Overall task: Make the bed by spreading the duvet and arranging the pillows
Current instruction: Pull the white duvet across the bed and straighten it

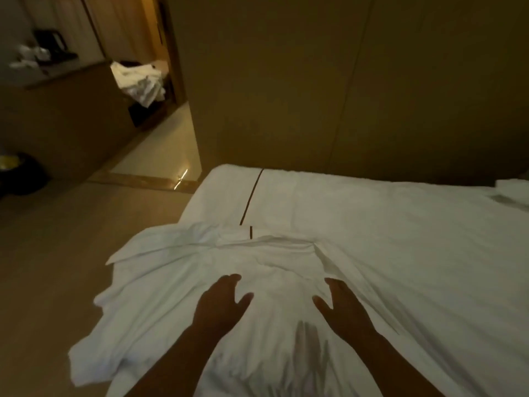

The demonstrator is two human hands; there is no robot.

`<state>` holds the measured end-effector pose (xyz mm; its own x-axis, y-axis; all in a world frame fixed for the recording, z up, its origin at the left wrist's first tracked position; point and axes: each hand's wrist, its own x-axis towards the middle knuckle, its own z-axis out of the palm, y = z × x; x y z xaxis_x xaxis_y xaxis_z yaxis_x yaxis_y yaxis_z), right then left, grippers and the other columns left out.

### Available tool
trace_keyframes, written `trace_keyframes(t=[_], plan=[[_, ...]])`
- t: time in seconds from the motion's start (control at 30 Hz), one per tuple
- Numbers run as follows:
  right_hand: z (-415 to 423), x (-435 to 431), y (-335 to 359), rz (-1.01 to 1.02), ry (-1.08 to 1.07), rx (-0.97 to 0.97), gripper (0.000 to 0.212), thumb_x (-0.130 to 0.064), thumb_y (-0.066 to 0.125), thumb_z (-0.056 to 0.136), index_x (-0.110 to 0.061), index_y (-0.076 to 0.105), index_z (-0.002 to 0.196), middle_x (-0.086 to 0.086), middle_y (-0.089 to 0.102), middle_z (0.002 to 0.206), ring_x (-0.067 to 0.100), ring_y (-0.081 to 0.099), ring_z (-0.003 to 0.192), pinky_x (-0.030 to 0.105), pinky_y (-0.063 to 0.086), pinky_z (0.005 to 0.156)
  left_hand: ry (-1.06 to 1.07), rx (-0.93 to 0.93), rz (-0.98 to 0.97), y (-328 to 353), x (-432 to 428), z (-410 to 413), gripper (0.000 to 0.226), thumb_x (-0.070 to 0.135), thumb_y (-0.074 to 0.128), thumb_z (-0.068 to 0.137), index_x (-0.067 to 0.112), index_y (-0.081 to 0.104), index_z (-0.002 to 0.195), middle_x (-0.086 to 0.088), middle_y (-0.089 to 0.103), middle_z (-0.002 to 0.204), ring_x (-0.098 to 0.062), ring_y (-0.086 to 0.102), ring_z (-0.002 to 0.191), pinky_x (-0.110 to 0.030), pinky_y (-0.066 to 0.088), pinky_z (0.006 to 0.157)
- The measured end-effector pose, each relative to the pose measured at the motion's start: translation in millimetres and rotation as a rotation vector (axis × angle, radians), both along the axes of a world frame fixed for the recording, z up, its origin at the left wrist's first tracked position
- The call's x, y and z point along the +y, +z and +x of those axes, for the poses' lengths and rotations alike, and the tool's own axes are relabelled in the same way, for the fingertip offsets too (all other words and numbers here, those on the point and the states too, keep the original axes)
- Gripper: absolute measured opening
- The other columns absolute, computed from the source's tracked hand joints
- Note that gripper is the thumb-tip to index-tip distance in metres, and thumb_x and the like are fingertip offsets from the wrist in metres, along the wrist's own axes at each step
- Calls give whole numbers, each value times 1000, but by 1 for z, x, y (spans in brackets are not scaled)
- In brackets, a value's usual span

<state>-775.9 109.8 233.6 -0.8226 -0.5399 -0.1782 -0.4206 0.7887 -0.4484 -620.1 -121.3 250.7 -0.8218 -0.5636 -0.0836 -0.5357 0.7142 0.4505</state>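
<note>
While both hands hover flat over the rumpled duvet (200, 282), nothing is gripped.
Left hand (221, 303) and right hand (342, 306) spread open, lower centre; duvet edge spills off the bed's (400, 224) left side onto bare floor (57, 239), lower left.

Bed (372, 213): white duvet (257, 282) rumpled at near corner, edge spilling over onto floor (57, 253).

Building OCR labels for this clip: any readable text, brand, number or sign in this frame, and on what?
None readable.
The duvet carries only a dark stripe, no lettering.
Items on the far counter are too blurred to show any label.
</note>
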Motion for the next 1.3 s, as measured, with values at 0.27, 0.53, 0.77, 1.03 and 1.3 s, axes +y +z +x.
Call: trace_keyframes(t=[0.27,0.53,0.77,1.03,1.3], plan=[[176,109,82,-44,-99,-25,92,-84,25,77,-19,41,141,0,46,141,14,46,128,25,35,105,-194,-39,-47,77,99,148,75,74,36,80,25,47,135,5,56,129,-11,53,120,-24,39,97],[256,258,126,97,-245,-2,147,-96,-24,33,-20,40,141,-1,49,142,14,45,131,26,33,108,-479,-155,-47,119,204,193,75,76,35,81,26,44,136,5,56,131,-11,52,120,-24,41,97],[272,391,144,160,-404,24,71,-66,32,90,-19,39,142,0,49,143,16,45,131,27,34,108,-621,-59,-71,142,322,163,120,99,2,49,25,52,129,7,60,122,-10,57,111,-24,44,91],[250,620,125,122,-560,-27,51,-47,45,96,-19,42,138,3,51,136,19,48,126,28,37,103,-791,-131,-141,125,546,90,51,54,51,91,25,47,132,5,56,128,-13,54,117,-26,42,95],[247,821,102,171,-667,-204,52,-47,48,95,-18,41,137,5,50,136,20,49,125,29,40,102,-948,-212,-100,112,764,44,47,48,55,90,24,48,131,2,56,128,-16,53,119,-29,43,95]])
